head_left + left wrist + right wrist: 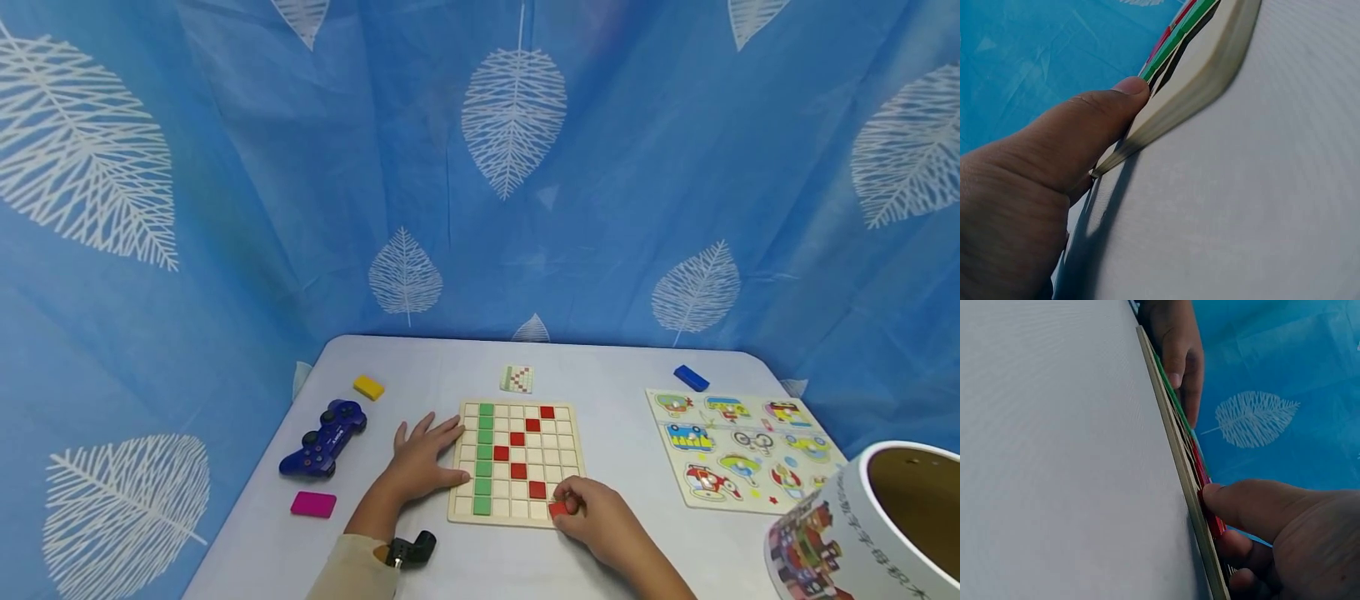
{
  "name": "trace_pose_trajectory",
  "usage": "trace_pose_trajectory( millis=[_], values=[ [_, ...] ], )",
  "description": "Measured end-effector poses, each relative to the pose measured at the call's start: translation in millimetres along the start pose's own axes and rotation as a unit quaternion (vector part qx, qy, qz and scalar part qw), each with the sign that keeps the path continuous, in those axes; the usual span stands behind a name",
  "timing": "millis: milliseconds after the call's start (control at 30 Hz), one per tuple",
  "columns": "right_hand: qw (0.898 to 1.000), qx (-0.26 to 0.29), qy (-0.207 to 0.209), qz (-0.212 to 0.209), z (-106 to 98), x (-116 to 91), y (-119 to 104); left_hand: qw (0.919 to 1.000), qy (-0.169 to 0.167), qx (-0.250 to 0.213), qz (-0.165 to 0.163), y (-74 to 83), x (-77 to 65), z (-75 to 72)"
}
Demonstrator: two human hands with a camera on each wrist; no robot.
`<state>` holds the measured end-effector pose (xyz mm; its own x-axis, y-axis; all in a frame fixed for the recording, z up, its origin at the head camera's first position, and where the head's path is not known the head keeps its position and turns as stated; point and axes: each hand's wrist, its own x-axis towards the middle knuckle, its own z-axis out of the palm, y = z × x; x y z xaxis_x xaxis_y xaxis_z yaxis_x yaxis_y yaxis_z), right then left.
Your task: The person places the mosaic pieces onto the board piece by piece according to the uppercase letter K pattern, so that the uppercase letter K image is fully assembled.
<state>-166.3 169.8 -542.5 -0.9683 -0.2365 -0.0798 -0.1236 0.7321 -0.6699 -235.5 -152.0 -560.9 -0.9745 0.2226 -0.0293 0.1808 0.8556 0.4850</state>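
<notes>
A wooden grid board (551, 457) lies on the table, with a column of green tiles (484, 450) and red tiles (517, 471) in two diagonals that meet beside that column. With thumb and fingers my right hand (603, 521) pinches a red tile (558, 509) at the board's lower right corner. In the right wrist view the thumb presses on this red tile (1215, 522) right at the board's edge. My left hand (420, 464) rests at the board's left side, fingers spread, its thumb on the edge. A small pattern card (517, 378) lies behind the board.
On the left are a blue game controller (324, 439), a yellow block (369, 387) and a magenta block (313, 504). To the right lie a picture puzzle board (720, 446) and a blue block (691, 378). A printed round container (832, 533) stands at the front right.
</notes>
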Motion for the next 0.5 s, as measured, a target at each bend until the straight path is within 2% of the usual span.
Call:
trace_pose_trajectory(
  millis=[200, 400, 500],
  values=[
    [1.000, -0.004, 0.008, -0.017, 5.9, 1.9, -4.1, 1.0000, 0.003, 0.003, -0.007, -1.4, -1.6, -1.8],
    [0.999, -0.013, 0.029, 0.011, 6.2, 0.5, -7.4, 1.0000, 0.000, -0.004, 0.003, 0.0, -1.4, -0.5],
    [1.000, -0.008, 0.026, 0.007, 4.3, -0.1, -6.2, 1.0000, 0.001, -0.003, 0.006, 0.8, -1.1, -0.1]
  ],
)
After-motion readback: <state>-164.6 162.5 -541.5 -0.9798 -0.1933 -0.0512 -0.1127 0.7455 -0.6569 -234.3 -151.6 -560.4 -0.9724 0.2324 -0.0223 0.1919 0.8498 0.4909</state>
